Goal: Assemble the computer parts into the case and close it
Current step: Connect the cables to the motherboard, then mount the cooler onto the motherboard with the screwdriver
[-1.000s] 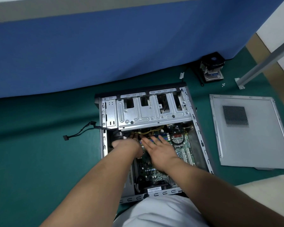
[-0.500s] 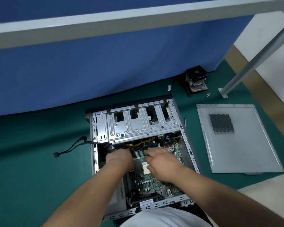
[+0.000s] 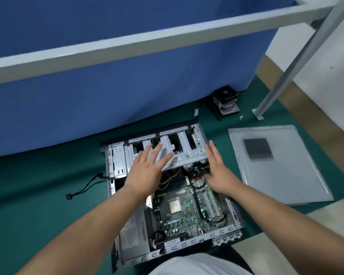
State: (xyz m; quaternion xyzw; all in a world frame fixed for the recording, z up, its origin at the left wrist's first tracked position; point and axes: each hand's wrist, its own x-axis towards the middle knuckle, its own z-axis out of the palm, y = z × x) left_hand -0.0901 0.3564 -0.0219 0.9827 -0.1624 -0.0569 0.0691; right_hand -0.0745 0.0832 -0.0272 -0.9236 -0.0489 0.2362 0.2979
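The open computer case lies on its side on the green mat. Its green motherboard with a bare CPU socket is exposed. A grey metal drive cage spans the case's far end. My left hand hovers with fingers spread over the cage's left part, holding nothing. At the cage's right end my right hand is raised with straight fingers, also empty. The grey side panel lies flat to the right of the case. A CPU cooler with fan sits on the mat behind it.
A blue partition with a grey rail stands behind the case. A black cable with connector trails left out of the case. A grey metal leg stands on the mat at far right, with small screws near its foot.
Both hands have lifted out of the motherboard area and moved up to the drive cage, fingers now spread. The camera view has tilted up.
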